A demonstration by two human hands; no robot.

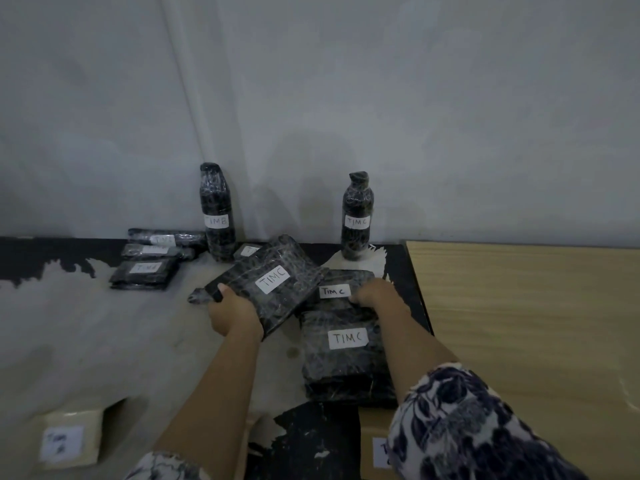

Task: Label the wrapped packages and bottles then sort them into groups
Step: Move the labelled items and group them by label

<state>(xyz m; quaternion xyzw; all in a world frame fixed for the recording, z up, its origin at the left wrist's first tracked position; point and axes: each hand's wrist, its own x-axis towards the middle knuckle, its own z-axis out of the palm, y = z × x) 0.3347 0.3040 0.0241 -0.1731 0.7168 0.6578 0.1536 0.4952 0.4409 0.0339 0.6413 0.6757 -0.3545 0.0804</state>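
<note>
My left hand [231, 310] grips a black wrapped package [277, 299] labelled TIMC by its near-left corner, tilted above the table. My right hand [375, 294] rests with curled fingers on another TIMC package [343, 277] lying flat behind a third, larger TIMC package [346, 362]. A wrapped bottle labelled TIMC [356, 218] stands upright at the back right. A wrapped bottle labelled TIMB [216, 213] stands at the back centre, with three flat TIMB packages [143, 273] to its left and a small labelled package [247, 251] beside it.
The worn grey and black table [86, 323] ends at a grey wall. A wooden board [519, 323] lies to the right. A pale labelled box [65, 441] sits at the near left, and another labelled box [379, 452] shows at the bottom.
</note>
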